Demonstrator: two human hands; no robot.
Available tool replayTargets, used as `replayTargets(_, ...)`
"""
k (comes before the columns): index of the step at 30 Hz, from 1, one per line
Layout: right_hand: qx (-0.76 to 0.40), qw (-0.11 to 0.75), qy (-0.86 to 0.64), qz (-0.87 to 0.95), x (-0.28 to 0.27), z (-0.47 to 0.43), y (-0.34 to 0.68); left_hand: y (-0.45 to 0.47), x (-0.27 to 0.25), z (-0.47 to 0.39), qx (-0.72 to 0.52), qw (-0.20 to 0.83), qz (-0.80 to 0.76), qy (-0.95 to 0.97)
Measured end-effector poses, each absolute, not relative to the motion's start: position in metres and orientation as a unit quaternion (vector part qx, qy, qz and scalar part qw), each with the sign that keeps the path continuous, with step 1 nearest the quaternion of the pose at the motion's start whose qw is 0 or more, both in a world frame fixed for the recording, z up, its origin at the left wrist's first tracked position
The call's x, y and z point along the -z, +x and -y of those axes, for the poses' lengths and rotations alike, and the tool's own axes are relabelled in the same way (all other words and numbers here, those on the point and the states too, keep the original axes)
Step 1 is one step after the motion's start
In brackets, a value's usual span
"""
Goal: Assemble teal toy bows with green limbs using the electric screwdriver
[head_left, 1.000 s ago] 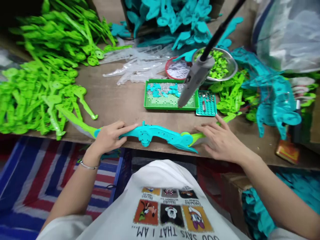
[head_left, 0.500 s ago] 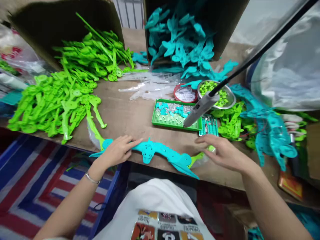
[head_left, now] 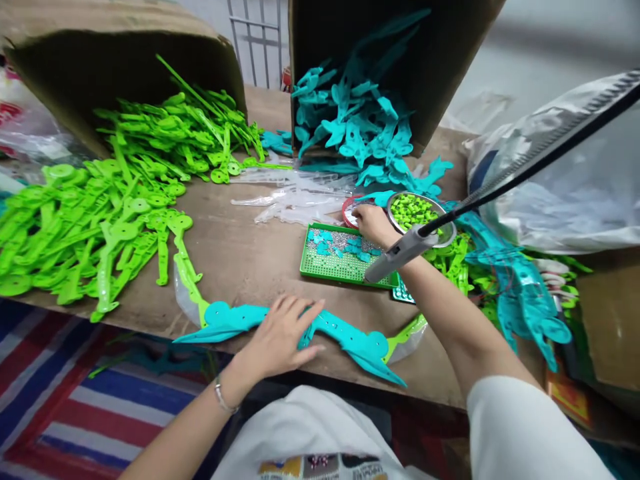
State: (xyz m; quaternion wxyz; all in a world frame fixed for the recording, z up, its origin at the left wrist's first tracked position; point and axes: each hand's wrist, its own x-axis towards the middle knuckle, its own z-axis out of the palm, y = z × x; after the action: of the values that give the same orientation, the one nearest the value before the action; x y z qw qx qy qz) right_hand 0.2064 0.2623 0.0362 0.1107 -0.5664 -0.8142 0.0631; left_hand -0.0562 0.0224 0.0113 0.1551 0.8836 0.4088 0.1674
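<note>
A teal toy bow body [head_left: 350, 331] lies across the table's front edge, with wing-like ends. Lime green limbs [head_left: 406, 338] with clear plastic pieces extend from both its ends. My left hand [head_left: 283, 333] rests on the middle of the bow body, fingers spread, covering its centre. My right hand [head_left: 373, 223] is at the small red basket [head_left: 349, 212], fingers bent down into it in a pinch. Their tips are hidden, so what they hold cannot be made out. Beside the basket is a green perforated tray [head_left: 330, 268] with teal pieces and small metal parts.
Lime green parts [head_left: 95, 227] are heaped at the left before a cardboard box [head_left: 125, 27]. Teal parts [head_left: 350, 127] fill another box. A metal bowl [head_left: 453, 233] holds small green pieces. A grey-tipped rod [head_left: 400, 257] hangs over the tray and my right forearm.
My right hand has moved from beside the bow's right end up to the red basket. My left hand has slid right, onto the bow's centre. The view has shifted slightly.
</note>
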Motion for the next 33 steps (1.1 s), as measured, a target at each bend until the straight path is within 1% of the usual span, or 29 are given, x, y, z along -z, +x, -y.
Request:
replayTargets(4, -0.055, 0.07, -0.591, 0.801, -0.025, -0.289, 0.2, -0.033, -0.001, -0.031, -0.134, 0.143, -0.424, 0.884)
replayTargets(9, -0.053, 0.053, -0.616, 0.784, -0.012, -0.3, 0.201, -0.032, 0.005, -0.032, -0.129, 0.147, -0.467, 0.862)
replayTargets(17, -0.023, 0.055, -0.648, 0.76, -0.007, -0.301, 0.21, -0.032, 0.001, -0.029, -0.135, 0.172, -0.466, 0.858)
replayTargets(21, -0.039, 0.081, -0.646, 0.758, -0.015, -0.294, 0.209, -0.033, 0.0, -0.03, -0.13, 0.173, -0.454, 0.864)
replayTargets(25, -0.062, 0.087, -0.658, 0.746, -0.027, -0.288, 0.204, -0.033, 0.001, -0.032, -0.127, 0.172, -0.442, 0.871)
replayTargets(27, -0.066, 0.115, -0.657, 0.743, -0.036, -0.278, 0.207, -0.033, 0.002, -0.033, -0.127, 0.166, -0.447, 0.87)
replayTargets(30, -0.056, 0.199, -0.655, 0.727, -0.048, -0.242, 0.221, -0.031, 0.003, -0.033, -0.128, 0.16, -0.453, 0.867)
replayTargets(33, -0.053, 0.363, -0.644, 0.671, -0.054, -0.183, 0.243, -0.031, 0.004, -0.033, -0.134, 0.166, -0.452, 0.866)
